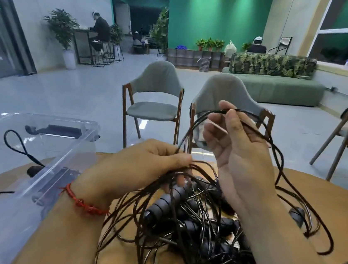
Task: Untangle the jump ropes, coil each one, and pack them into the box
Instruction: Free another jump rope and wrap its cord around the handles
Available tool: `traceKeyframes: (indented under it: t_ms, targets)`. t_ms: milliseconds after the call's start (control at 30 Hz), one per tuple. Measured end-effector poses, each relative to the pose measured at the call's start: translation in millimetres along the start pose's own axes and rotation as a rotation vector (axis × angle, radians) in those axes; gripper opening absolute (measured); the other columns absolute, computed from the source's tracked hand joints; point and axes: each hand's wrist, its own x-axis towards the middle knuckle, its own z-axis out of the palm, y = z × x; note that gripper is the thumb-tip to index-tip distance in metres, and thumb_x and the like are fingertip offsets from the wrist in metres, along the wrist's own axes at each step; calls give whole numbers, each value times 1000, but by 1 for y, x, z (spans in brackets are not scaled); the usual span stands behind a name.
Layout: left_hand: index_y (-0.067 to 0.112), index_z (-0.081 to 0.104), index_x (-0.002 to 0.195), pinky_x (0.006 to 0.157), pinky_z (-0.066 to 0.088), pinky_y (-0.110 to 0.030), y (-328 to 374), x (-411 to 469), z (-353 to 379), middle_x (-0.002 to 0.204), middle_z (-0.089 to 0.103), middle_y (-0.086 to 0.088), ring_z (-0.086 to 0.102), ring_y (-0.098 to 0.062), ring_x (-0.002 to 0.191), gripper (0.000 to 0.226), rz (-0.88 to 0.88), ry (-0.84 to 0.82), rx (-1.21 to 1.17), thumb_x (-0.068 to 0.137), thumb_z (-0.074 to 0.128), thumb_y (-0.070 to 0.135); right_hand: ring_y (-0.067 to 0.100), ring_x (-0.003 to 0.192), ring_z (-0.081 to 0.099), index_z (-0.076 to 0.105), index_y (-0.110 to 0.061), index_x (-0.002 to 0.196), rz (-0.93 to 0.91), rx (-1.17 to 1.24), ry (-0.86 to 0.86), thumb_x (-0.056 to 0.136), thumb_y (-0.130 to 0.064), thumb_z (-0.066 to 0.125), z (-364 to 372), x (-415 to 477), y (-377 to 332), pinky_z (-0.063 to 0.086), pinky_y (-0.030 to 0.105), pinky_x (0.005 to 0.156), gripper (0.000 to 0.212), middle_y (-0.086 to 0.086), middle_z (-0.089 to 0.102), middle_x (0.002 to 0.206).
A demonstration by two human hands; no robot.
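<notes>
— Where are the ropes?

— The tangle of thin black jump ropes (191, 220), with its ribbed black foam handles (160, 208), lies heaped on the round light-wood table (292, 188).

— And the hands?

— The left hand (138, 167) sits at the tangle's upper left edge, fingers curled and pressed together, thumb and fingertips pinching a bunch of its strands. The right hand (236, 143) is raised above the tangle. Its thumb and forefinger pinch a single black strand (278, 156) that loops back down into the heap, and the other fingers are loosely bent and a little apart.

— Anything on the wrists?

— A red string bracelet (86, 205) on the left one.

— The box?

— The clear plastic storage box (8, 210) stands just left of the tangle. A black cord loop (15, 146) shows at it; inside or behind, I can't tell. Beyond the tangle stand two grey padded wooden-legged chairs (155, 95).
</notes>
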Motion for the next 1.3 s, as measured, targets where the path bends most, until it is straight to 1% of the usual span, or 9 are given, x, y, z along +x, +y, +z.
traceKeyframes:
  t_ms: [133, 233, 467, 533, 767, 900, 1033, 1167, 1300]
  targets:
    - [24, 81, 100, 68, 58, -30, 1, 3, -2, 86, 78, -1, 72, -17, 71, 33, 65, 239, -96, 106, 58, 46, 26, 108, 76, 60, -22, 141, 254, -242, 4, 105, -33, 64, -6, -4, 15, 60, 44, 99, 38, 7, 77, 122]
    - [27, 83, 100, 74, 63, -39, 2, 6, 2, 87, 78, 4, 77, -13, 79, 29, 121, 330, -209, 106, 60, 43, 26, 103, 78, 72, -30, 125, 326, -637, -158, 105, -47, 62, -5, -9, 20, 59, 54, 101, 28, 0, 79, 115]
    - [26, 83, 100, 47, 36, -21, -9, 12, -18, 81, 70, 0, 47, -10, 58, 29, 203, 698, -340, 107, 60, 43, 17, 49, 54, 72, -13, 71, 428, -857, -633, 103, -43, 66, -14, -12, -1, 43, 20, 50, 44, 8, 64, 62]
    - [24, 82, 105, 44, 37, -18, -10, 9, -23, 83, 72, -2, 48, -8, 56, 29, 201, 701, -409, 107, 60, 42, 17, 58, 57, 72, -7, 78, 546, -977, -849, 98, -40, 75, -13, -13, -7, 46, 22, 58, 39, 7, 65, 67]
    - [23, 80, 107, 48, 44, -23, -1, 10, -5, 74, 63, -3, 51, -14, 58, 28, 262, 586, -393, 107, 59, 42, 4, 90, 71, 65, -50, 126, 366, -1100, -713, 86, -64, 78, 2, -21, 8, 58, 38, 86, 44, -13, 75, 96]
    - [20, 79, 106, 49, 46, -25, 4, 16, 8, 73, 62, -3, 51, -16, 57, 30, 308, 652, -362, 108, 58, 42, 0, 79, 66, 79, -34, 101, 399, -1158, -809, 100, -54, 67, 7, -26, 3, 53, 34, 77, 24, -13, 73, 84]
    - [24, 77, 103, 52, 48, -25, 6, 16, 14, 73, 60, 0, 53, -13, 57, 27, 315, 663, -306, 108, 57, 41, -4, 86, 68, 69, -45, 123, 465, -1219, -815, 91, -66, 72, 3, -24, 1, 52, 29, 81, 38, -28, 71, 87]
    - [26, 77, 107, 58, 49, -24, 12, 14, 26, 72, 61, 5, 54, -6, 61, 30, 342, 655, -352, 109, 54, 45, 18, 92, 71, 78, -28, 106, 558, -1191, -1050, 100, -53, 68, 7, -26, -1, 56, 50, 90, 27, -3, 77, 97]
    - [31, 78, 108, 70, 49, -35, 16, 13, 28, 78, 67, 7, 58, -7, 72, 38, 277, 676, -359, 110, 47, 53, 14, 75, 60, 71, -25, 86, 480, -1214, -933, 102, -51, 67, 4, -26, 1, 51, 46, 77, 30, -3, 66, 79]
